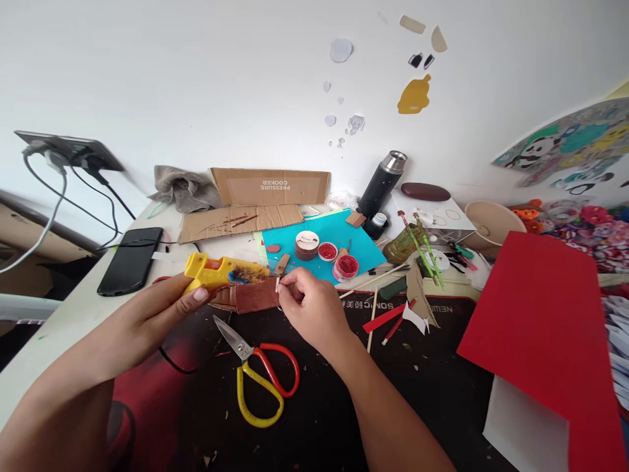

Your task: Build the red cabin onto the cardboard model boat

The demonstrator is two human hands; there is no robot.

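My left hand (170,305) is wrapped round a yellow hot glue gun (216,270), whose nozzle end points right. Just under the gun is a brown-painted cardboard piece (256,296). Thumb and fingers of my right hand (312,308) pinch the right end of this cardboard, where a small white strip (277,285) shows at the fingertips. Whether the strip is held or stuck on, I cannot tell. Scissors (255,367) with one red and one yellow handle lie below, blades partly apart, touched by neither hand.
A blue sheet (285,226) bears a lidded jar (307,244) and an uncovered red paint pot (345,267). Behind stands a black thermos (383,180). Brushes rest in a glass jar (403,248). Red card (540,328) juts in at right; a phone (130,261) lies left.
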